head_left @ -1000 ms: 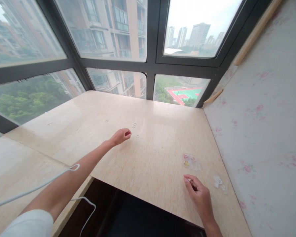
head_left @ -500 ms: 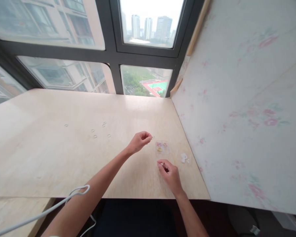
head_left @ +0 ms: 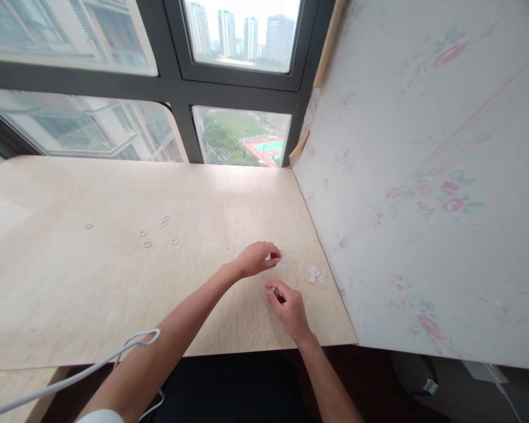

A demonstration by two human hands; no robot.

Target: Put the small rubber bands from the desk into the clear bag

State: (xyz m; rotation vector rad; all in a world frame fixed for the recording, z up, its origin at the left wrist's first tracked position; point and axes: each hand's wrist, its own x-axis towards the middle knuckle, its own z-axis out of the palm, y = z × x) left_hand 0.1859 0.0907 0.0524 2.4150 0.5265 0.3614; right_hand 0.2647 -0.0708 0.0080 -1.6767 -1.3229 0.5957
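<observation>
My left hand [head_left: 259, 259] is closed in a pinch over a small clear plastic box [head_left: 280, 267], covering most of it and hiding its coloured contents. A thin ring [head_left: 281, 252] shows at its fingertips. Just nearer to me, my right hand [head_left: 288, 305] is closed too, thumb against forefinger, beside the near side of the box. What lies between those fingers, if anything, is too small to make out. Several thin rings lie scattered on the tabletop to the left, one ring [head_left: 175, 242] being the closest to my left hand.
Small white pieces [head_left: 315, 275] lie right of the box, near the flowered wall [head_left: 405, 223]. A white cable [head_left: 70, 379] loops across my left forearm. Windows stand behind the pale tabletop [head_left: 92, 294], whose front edge is close to my body.
My left hand has moved right with the ring, from beside the box to over it. My right hand keeps its pinch near the box. The view has shifted to the right.
</observation>
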